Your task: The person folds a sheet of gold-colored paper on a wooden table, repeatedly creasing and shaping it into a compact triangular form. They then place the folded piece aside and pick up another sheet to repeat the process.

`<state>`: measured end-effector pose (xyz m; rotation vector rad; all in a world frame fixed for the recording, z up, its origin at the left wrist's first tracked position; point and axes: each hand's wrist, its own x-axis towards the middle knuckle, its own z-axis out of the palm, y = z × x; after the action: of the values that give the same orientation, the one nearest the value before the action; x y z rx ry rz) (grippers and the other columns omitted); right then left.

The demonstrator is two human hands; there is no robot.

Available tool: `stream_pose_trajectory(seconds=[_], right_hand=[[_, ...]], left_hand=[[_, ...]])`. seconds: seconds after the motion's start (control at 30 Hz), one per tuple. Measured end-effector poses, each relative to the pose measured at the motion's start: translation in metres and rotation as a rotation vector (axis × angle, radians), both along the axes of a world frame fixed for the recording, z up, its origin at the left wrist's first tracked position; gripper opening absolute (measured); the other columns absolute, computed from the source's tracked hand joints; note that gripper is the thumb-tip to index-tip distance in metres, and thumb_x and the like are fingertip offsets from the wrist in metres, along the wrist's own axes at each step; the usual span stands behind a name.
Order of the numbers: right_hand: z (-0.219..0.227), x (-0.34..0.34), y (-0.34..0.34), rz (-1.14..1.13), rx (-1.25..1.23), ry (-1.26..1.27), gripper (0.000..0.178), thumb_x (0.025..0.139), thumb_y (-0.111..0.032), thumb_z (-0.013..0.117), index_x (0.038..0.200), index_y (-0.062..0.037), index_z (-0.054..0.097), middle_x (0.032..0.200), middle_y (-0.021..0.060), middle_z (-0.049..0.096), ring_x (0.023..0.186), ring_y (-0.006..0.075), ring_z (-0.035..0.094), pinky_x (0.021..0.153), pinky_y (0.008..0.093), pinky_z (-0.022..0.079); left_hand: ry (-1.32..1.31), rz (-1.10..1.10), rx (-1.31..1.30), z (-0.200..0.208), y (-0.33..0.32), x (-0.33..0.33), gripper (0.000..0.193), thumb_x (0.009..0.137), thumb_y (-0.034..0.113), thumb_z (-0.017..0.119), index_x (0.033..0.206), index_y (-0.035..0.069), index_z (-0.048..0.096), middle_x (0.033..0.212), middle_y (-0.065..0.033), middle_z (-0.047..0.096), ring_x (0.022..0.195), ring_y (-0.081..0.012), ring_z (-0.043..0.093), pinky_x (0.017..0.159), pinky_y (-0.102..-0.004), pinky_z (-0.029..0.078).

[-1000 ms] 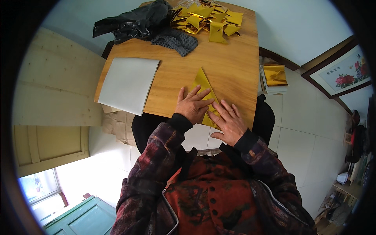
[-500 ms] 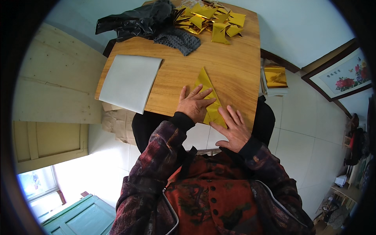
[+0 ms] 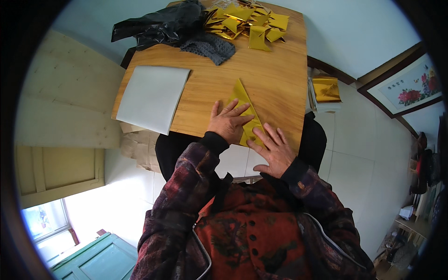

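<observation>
A sheet of gold paper (image 3: 239, 88), folded to a long point, lies on the wooden table close to its front edge, its tip facing away from me. Across its middle rests my left hand (image 3: 228, 122), fingers spread and pressing on the paper. My right hand (image 3: 275, 151) lies at the paper's lower right corner, fingers stretched out, its fingertips touching the paper by the table edge. Parts of the sheet are hidden under both hands.
Folded gold paper pieces (image 3: 249, 23) are heaped at the table's far end. Beside them lie a black plastic bag (image 3: 163, 28) and a dark grey textured cloth (image 3: 210, 48). A grey-white folded sheet (image 3: 151, 99) sits on the left. Stacked papers (image 3: 325, 91) stand beyond the table's right edge.
My right hand's fingers have shifted slightly up and left over the paper's lower corner. The left hand stays on the sheet; the whole view has moved a little.
</observation>
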<state>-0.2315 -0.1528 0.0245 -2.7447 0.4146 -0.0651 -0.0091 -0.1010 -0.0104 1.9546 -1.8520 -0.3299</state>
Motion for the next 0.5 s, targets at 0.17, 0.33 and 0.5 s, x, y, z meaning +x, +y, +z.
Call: stream_pose_trajectory(seconds=[0.17, 0.33, 0.5], right_hand=[[0.008, -0.019, -0.001, 0.025, 0.13, -0.047, 0.076, 0.068, -0.034, 0.08, 0.135, -0.0116, 0.051, 0.152, 0.0096, 0.031, 0.144, 0.0357, 0.019, 0.113, 0.0551, 0.024], [0.005, -0.018, -0.017, 0.043, -0.161, 0.047, 0.064, 0.079, -0.016, 0.067, 0.139, -0.0164, 0.047, 0.15, 0.0014, 0.037, 0.143, 0.0297, 0.025, 0.114, 0.052, 0.025], [-0.007, -0.02, -0.029, 0.09, -0.213, -0.025, 0.051, 0.088, -0.012, 0.055, 0.138, -0.0193, 0.049, 0.148, -0.0026, 0.041, 0.141, 0.0269, 0.029, 0.113, 0.051, 0.028]], left_hand=[[0.031, -0.019, -0.001, 0.004, 0.0, 0.002, 0.03, 0.087, 0.028, 0.064, 0.116, 0.029, 0.068, 0.141, 0.0041, 0.052, 0.138, -0.023, 0.038, 0.114, -0.0587, 0.01], [-0.03, -0.05, 0.073, 0.013, 0.006, -0.005, 0.05, 0.081, 0.043, 0.069, 0.127, 0.025, 0.06, 0.149, 0.0018, 0.041, 0.143, -0.0258, 0.028, 0.114, -0.0597, 0.008], [-0.064, -0.083, 0.106, 0.017, 0.006, -0.004, 0.058, 0.08, 0.045, 0.07, 0.132, 0.024, 0.054, 0.153, 0.0015, 0.035, 0.145, -0.0277, 0.023, 0.114, -0.0607, 0.007]])
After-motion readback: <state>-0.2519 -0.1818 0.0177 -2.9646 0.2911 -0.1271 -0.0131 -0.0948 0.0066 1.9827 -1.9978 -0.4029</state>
